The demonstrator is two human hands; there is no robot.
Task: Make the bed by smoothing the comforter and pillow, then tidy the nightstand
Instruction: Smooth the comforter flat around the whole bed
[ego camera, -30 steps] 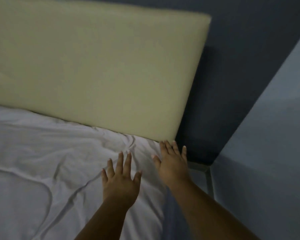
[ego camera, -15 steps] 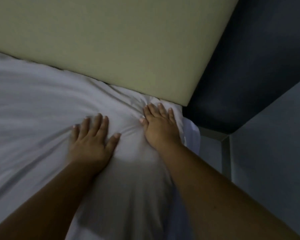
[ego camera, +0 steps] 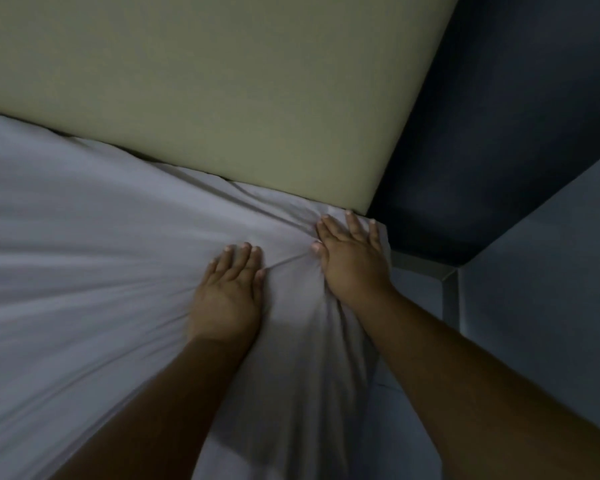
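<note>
A white comforter (ego camera: 84,278) covers the bed, with folds fanning out from the top right corner. My left hand (ego camera: 227,292) lies palm down on it, fingers together and flat. My right hand (ego camera: 352,258) presses flat on the comforter's corner, its fingertips close to the lower edge of the beige padded headboard (ego camera: 222,81). Neither hand grips the cloth. No pillow or nightstand is in view.
A dark blue wall (ego camera: 516,116) stands behind the headboard and a lighter grey wall (ego camera: 551,289) runs along the right. A narrow gap with a pale frame post (ego camera: 449,292) separates the bed's right side from that wall.
Both hands have slid forward across the comforter toward the headboard corner, and the wrinkles seen earlier have been drawn tighter. The view has tipped down and closer to the bed.
</note>
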